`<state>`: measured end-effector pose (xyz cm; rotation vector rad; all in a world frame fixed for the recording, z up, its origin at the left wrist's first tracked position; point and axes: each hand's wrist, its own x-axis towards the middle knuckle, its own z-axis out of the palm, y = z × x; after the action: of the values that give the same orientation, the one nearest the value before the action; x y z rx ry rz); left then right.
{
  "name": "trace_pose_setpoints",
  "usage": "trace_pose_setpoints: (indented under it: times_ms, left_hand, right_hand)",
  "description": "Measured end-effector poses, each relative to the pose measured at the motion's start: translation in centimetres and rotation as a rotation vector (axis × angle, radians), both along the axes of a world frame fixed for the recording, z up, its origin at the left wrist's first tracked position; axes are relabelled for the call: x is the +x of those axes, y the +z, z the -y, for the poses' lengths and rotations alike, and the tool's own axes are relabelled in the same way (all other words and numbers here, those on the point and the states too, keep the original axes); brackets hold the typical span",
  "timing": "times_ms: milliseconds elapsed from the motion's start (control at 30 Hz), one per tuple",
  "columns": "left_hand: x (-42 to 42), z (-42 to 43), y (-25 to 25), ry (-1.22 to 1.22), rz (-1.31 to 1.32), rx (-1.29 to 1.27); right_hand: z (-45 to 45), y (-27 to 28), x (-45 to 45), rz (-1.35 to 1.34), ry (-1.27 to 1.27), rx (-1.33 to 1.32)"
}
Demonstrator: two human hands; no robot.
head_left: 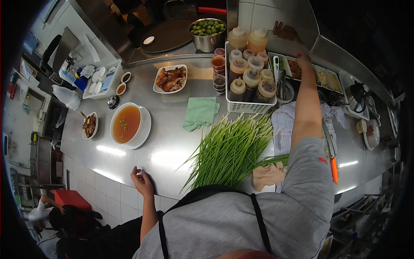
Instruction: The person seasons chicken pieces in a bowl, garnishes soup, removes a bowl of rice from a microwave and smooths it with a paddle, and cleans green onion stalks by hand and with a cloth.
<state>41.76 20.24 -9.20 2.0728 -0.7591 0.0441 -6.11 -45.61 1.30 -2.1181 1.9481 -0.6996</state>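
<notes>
One grey shirt (241, 216) with two black straps (261, 222) is nearest. In front of the white basket (252, 108) lies one bunch of green stalks (233, 151) on the desk (125, 160). Right of this basket, the right hand (303, 59) reaches to one portion of brown food (294, 68); whether its fingers are together, it is not possible to tell. Far left of the basket, the left hand (142, 183) has fingers loosely bent, apart, near the desk's front edge. Also left of it stand one soup bowl (143, 123) and one dish of meat (170, 80).
</notes>
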Motion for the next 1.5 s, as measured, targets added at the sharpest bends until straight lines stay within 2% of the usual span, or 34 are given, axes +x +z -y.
trace_pose_setpoints:
  times_ms: [33, 67, 133, 167, 233, 267, 333, 400, 433, 467, 500, 533, 567, 600, 667, 700, 767, 833, 900, 1033, 1100, 1133, 1167, 1233, 1267, 1333, 1400, 1500]
  left_hand:
    - [0.0, 0.0, -0.1, 0.004, 0.003, 0.006]
    - [0.1, 0.1, -0.2, 0.009, 0.006, 0.01]
    - [-0.2, 0.3, 0.2, 0.017, 0.013, 0.03]
    - [-0.3, 0.4, 0.4, 0.018, 0.015, 0.046]
    - [-0.3, 0.5, 0.3, 0.02, 0.02, 0.05]
    - [-0.2, 0.4, 0.3, 0.019, 0.025, 0.046]
    - [0.0, 0.4, 0.1, 0.027, 0.034, 0.045]
    - [-0.4, 0.6, 0.4, 0.053, 0.047, 0.073]
    - [-0.4, 0.7, 0.6, 0.052, 0.055, 0.059]
    - [-0.4, 0.7, 0.5, 0.056, 0.078, 0.057]
    - [-0.5, 0.6, 0.5, 0.06, 0.103, 0.058]
    - [-0.4, 0.6, 0.6, 0.073, 0.084, 0.078]
    - [-0.4, 0.6, 0.8, 0.084, 0.061, 0.096]
    - [-0.4, 0.6, 0.9, 0.088, 0.062, 0.106]
    - [-0.6, 0.6, 1.1, 0.091, 0.052, 0.092]
    - [-0.9, 0.7, 1.2, 0.126, 0.042, 0.085]
    - [-0.9, 0.7, 1.7, 0.115, 0.042, 0.136]
    - [-0.7, 0.6, 1.7, 0.124, 0.047, 0.131]
    - [-0.7, 0.5, 1.7, 0.121, 0.053, 0.127]
    - [-0.7, 0.5, 1.9, 0.108, 0.03, 0.127]
    - [-0.8, 0.5, 2.0, 0.103, 0.035, 0.138]
    - [-0.7, 0.5, 2.1, 0.103, 0.032, 0.135]
    - [-0.7, 0.5, 2.2, 0.101, 0.03, 0.137]
    - [-0.7, 0.4, 2.1, 0.098, 0.026, 0.135]
    - [-0.7, 0.4, 2.0, 0.097, 0.021, 0.127]
    - [-0.7, 0.3, 1.7, 0.104, 0.013, 0.117]
    - [-0.5, 0.3, 1.6, 0.088, 0.037, 0.086]
    - [0.2, 0.4, 1.7, 0.095, -0.015, 0.034]
  right_hand:
    - [-0.8, -0.7, -0.5, -0.132, -0.08, 0.004]
    - [-1.4, -1.4, -0.6, -0.13, -0.073, 0.003]
    - [-2.2, -3.8, -0.8, -0.392, 0.106, 0.174]
    - [-2.0, -4.5, -0.7, -0.39, 0.113, 0.176]
    - [-1.9, -5.8, -0.6, -0.383, 0.019, 0.007]
    - [-2.0, -6.4, -0.7, -0.386, 0.027, 0.006]
    - [-1.2, -7.6, -1.3, -0.369, 0.017, -0.22]
    - [-0.1, -6.6, -0.8, 0.207, -0.137, 0.062]
    - [-0.9, -5.7, -0.4, 0.127, -0.182, 0.094]
    - [0.2, -6.7, -1.4, 0.147, -0.087, 0.125]
    - [4.0, -9.7, -3.9, -0.129, 0.048, 0.042]
    - [-1.8, -5.2, -1.6, -0.158, 0.092, -0.027]
    - [-0.7, -6.5, -2.5, -0.279, 0.061, -0.124]
    - [-2.9, -4.9, -1.6, -0.179, 0.084, -0.149]
    - [-0.4, -6.8, -3.7, -0.377, 0.096, -0.142]
    - [1.1, -8.0, -4.9, -0.404, 0.139, -0.178]
    - [0.9, -7.1, -4.3, -0.453, 0.18, -0.096]
    - [1.1, -7.3, -3.9, -0.45, 0.217, -0.166]
    - [1.1, -7.0, -3.4, -0.407, 0.097, -0.024]
    - [-0.5, -6.3, -4.1, -0.395, 0.096, -0.107]
    - [-1.1, -5.8, -4.3, -0.14, -0.02, -0.252]
    - [-2.3, -4.4, -3.6, 0.065, -0.108, -0.136]
    - [-2.0, -4.7, -4.2, 0.063, -0.109, -0.137]
    - [-1.2, -5.2, -5.2, 1.079, 0.076, -0.077]
    - [-1.5, -4.7, -5.1, 1.077, 0.08, -0.079]
    - [-6.6, -0.1, -1.6, 1.413, 0.186, -0.156]
    - [-11.8, 4.2, 2.7, 1.395, 0.27, -0.116]
    - [-13.9, 6.6, 9.4, 1.34, 0.558, -0.019]
